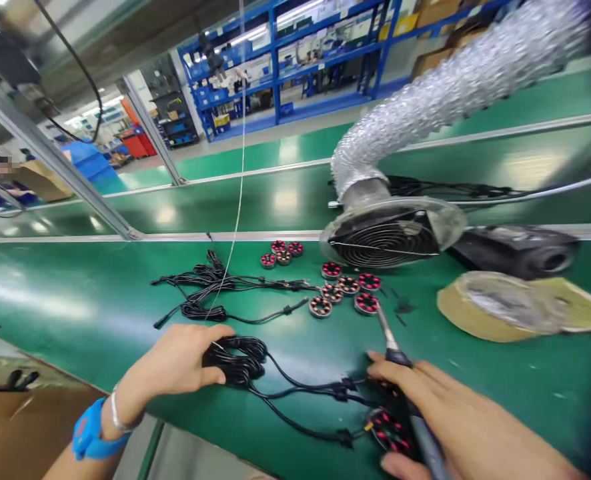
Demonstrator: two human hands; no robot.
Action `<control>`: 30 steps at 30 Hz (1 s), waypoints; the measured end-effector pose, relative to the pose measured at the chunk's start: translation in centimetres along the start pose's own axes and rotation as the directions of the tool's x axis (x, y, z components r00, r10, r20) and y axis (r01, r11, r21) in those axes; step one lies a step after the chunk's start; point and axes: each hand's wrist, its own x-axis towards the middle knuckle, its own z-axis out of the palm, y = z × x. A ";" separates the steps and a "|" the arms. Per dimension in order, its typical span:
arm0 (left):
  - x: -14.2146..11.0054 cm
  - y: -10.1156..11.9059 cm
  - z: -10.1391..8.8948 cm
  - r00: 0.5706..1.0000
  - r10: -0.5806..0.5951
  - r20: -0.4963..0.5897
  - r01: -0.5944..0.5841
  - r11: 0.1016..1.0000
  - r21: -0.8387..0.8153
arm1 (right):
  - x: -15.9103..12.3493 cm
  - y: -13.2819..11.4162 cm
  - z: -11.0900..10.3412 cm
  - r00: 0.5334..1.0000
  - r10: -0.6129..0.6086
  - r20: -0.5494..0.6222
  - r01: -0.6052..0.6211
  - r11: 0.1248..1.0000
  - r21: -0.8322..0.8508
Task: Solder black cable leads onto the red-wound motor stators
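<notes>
My left hand is curled round a coiled bundle of black cables, thumb and index finger on either side. From the bundle several leads run right to round parts with red segments beside my right hand. That hand is closed on a dark-handled soldering iron, whose metal tip points away from me and overlaps a red-segmented disc. My right thumb and fingertips are close around the wired round parts; how firmly they hold them I cannot tell.
More black cables lie behind my left hand. Several loose discs sit mid-bench. A silver duct ends in a round hood above the green bench. A tape roll and a black device are at the right.
</notes>
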 end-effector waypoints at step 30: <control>2.8 1.4 -1.5 0.903 -0.067 -0.425 0.083 0.996 0.020 | -0.8 -3.1 2.6 0.963 -0.033 -0.268 -0.016 0.984 -0.177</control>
